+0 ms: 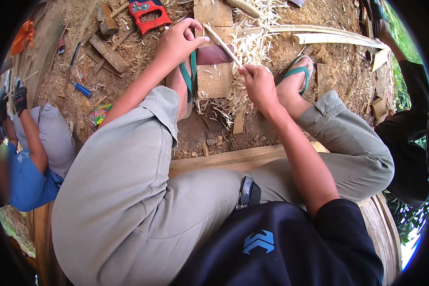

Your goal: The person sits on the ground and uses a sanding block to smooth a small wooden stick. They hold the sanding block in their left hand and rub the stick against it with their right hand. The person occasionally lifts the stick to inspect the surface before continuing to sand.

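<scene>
I had the slim wooden stick (223,44) pinched at its near end between the thumb and fingers of my right hand (260,86). It slanted away up and to the left over the maroon strip (210,56), though whether it touched the strip I couldn't tell. My left hand (185,37) was close to the stick's far end, thumb and forefinger parted, the other fingers curled (whether any fingertip brushed the wood, I couldn't make out).

The strip lay across a wooden board (214,86) on the ground between my feet, with pale wood shavings (255,50) heaped just beside it. My green-strapped sandals (294,74) stood on either side. Beyond my left hand lay a red-handled saw (150,18), and farther left a blue-handled tool (81,89). Well off to my left was a person in a blue shirt (27,178), wearing dark gloves (20,99).
</scene>
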